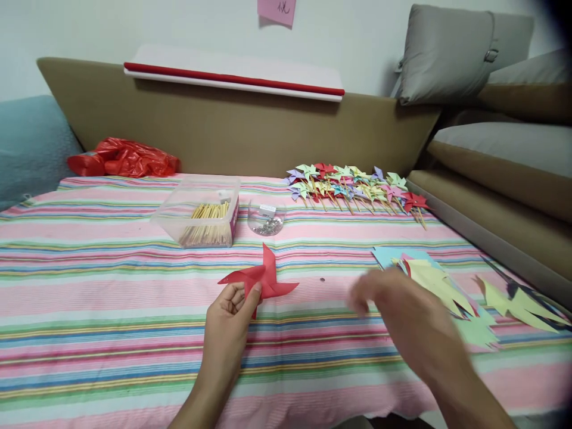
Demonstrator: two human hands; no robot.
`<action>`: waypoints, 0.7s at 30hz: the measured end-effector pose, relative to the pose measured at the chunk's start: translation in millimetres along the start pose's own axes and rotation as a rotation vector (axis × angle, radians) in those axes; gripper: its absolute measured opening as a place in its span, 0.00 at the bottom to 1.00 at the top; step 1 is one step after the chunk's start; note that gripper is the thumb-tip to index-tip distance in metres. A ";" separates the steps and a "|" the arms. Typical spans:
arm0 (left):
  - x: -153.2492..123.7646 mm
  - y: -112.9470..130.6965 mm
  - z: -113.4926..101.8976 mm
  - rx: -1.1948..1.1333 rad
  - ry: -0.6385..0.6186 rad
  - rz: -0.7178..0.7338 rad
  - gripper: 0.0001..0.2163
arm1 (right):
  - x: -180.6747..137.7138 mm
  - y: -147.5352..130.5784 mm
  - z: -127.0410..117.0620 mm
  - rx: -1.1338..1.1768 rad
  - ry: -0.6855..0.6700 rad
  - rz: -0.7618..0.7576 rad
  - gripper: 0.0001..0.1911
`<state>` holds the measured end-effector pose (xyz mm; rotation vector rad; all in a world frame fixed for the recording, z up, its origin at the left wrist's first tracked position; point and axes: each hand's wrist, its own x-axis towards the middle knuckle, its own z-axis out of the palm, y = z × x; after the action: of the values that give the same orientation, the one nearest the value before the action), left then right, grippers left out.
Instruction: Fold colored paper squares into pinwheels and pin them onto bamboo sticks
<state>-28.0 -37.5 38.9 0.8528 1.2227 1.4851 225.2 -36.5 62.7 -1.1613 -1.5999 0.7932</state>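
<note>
Pinched between the thumb and fingers of my left hand [235, 304] is a red paper pinwheel [269, 279], its blades folded in to the middle. My right hand [397, 307] hovers to the right, smeared by motion, so its fingers do not show clearly. Between the two hands a small dark metal piece [322, 279] lies on the striped cloth [313, 369]. Behind the pinwheel stand a clear plastic box [179, 210] of wooden sticks [210, 215] and a clear round tub [267, 217] with small metal pieces in it.
Several finished pinwheels on sticks [353, 187] lie at the back right. Cut paper sheets [435, 286] are at the right, with dark scissors [513, 286] partly under a yellow piece. A red plastic bag [129, 158] rests at the back left. Stacked cushions [509, 155] border the right side.
</note>
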 end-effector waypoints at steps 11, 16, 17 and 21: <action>-5.0 3.7 -3.4 0.050 -0.017 0.038 0.13 | 28.9 49.0 29.5 -0.449 -0.086 0.046 0.05; -8.0 2.4 -3.2 0.055 -0.033 0.059 0.10 | 31.5 42.0 33.5 -0.467 -0.102 0.032 0.08; -8.2 2.1 -3.0 0.056 -0.035 0.064 0.09 | 30.8 39.7 33.9 -0.468 -0.101 0.030 0.08; -8.9 -0.8 -1.1 0.126 -0.029 0.092 0.08 | 23.1 16.8 40.9 -0.214 -0.044 0.124 0.07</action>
<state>-26.5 -46.4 38.5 1.0233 1.2803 1.4754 189.9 -7.8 42.3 -1.4156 -1.6934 0.7437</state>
